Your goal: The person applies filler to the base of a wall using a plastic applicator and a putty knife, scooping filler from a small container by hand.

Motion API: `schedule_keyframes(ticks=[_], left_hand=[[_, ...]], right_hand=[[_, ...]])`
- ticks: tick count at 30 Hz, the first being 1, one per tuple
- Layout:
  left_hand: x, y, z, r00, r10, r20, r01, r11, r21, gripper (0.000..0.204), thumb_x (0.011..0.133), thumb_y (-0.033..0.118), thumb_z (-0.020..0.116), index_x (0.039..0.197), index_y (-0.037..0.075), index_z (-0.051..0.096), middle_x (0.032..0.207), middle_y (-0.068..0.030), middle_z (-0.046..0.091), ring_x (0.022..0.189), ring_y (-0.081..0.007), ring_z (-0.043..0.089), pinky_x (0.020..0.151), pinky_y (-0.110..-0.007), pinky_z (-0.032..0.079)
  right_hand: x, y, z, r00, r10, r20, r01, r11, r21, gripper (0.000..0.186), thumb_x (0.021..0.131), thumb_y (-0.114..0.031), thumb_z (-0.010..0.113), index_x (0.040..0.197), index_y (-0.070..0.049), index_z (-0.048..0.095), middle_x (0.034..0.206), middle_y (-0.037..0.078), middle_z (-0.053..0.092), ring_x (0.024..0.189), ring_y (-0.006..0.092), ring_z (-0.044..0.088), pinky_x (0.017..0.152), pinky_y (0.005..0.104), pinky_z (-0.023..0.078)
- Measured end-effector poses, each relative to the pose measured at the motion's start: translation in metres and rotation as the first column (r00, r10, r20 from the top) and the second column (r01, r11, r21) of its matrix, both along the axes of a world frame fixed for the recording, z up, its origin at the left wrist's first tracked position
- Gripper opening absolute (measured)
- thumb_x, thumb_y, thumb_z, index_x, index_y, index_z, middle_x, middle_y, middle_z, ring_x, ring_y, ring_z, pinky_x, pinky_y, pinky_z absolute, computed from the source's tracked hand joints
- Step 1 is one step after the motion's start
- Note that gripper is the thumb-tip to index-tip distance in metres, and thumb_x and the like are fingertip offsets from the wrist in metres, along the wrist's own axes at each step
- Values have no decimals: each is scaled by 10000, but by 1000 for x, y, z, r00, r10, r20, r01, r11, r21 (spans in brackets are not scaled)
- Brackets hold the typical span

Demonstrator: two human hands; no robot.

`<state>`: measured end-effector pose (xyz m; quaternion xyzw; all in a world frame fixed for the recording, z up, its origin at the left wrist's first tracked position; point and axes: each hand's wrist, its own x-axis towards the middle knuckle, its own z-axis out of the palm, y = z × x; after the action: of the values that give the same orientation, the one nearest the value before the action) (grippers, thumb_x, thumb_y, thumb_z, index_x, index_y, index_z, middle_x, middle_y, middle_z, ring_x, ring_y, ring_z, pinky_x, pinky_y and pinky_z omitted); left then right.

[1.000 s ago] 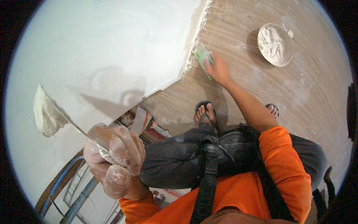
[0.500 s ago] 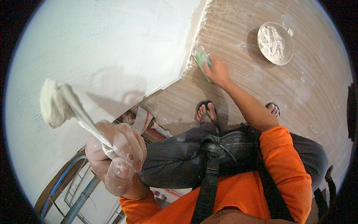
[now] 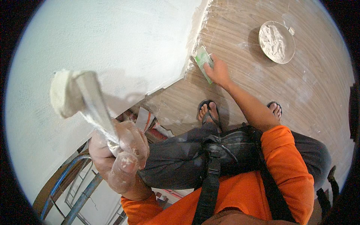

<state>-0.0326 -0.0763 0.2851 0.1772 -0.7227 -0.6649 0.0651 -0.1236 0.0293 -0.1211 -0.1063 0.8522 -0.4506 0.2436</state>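
My left hand [image 3: 123,153], dusted with white, is closed around the handle of a putty knife [image 3: 92,90]. A thick lump of off-white putty [image 3: 65,93] clings to the blade, raised in front of the white wall [image 3: 123,33]. Farther forward, my right hand [image 3: 218,70] grips a thin, flat green scraper [image 3: 203,62] between thumb and fingers. The scraper's far end is at the putty-smeared edge [image 3: 198,39] where the white wall meets the wood-grain surface [image 3: 240,26]. Part of the scraper is hidden by my fingers.
A round bowl [image 3: 292,47] of putty sits on the wood-grain surface at the far right. My sandalled feet [image 3: 210,112] stand on that surface. Lower left, a blue-grey metal frame [image 3: 80,200] and cluttered items [image 3: 144,120] show below the wall's edge.
My left hand has shifted slightly right, and the putty knife has turned so more of its blade shows. My right hand and the scraper have barely moved.
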Motion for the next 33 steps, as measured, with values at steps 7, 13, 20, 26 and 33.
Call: schedule_keyframes(ticks=[7,13,20,26,33], left_hand=[[-10,25,-3,940,150,306,-153,988,-14,264,962,216,628,1003,-32,549,712,-35,557,517,-63,455,429,-216,342],[-41,2,-29,864,35,502,-128,980,152,194,1003,184,592,1086,10,602,751,-5,583,540,-46,447,465,-205,342],[-60,-9,-27,918,47,394,-133,972,193,193,1010,193,595,1103,25,613,740,-3,603,525,-46,469,454,-211,351],[-55,8,-18,919,109,379,-204,954,221,186,1028,194,582,1057,12,609,739,9,584,534,-33,448,457,-204,346],[-15,9,-27,884,234,405,-316,937,147,160,1020,179,567,1049,24,599,717,-2,573,520,-52,449,458,-218,335]], right_hand=[[-29,26,-6,962,21,271,92,913,-398,410,894,-264,679,1182,25,639,1000,173,715,926,267,677,863,405,512],[-127,63,188,946,62,318,148,791,-594,267,941,-154,672,1139,25,662,1008,53,707,904,133,628,866,316,486],[-146,97,311,975,132,-180,-207,837,-506,171,916,-117,690,1018,20,685,848,68,680,791,130,593,734,320,491],[-159,87,302,872,275,-404,-445,790,-422,98,874,-48,696,966,-14,692,779,156,646,713,214,613,662,336,475],[-135,58,246,726,294,-622,-618,676,-401,194,750,-22,748,935,-53,701,819,135,660,751,352,624,671,407,506]])
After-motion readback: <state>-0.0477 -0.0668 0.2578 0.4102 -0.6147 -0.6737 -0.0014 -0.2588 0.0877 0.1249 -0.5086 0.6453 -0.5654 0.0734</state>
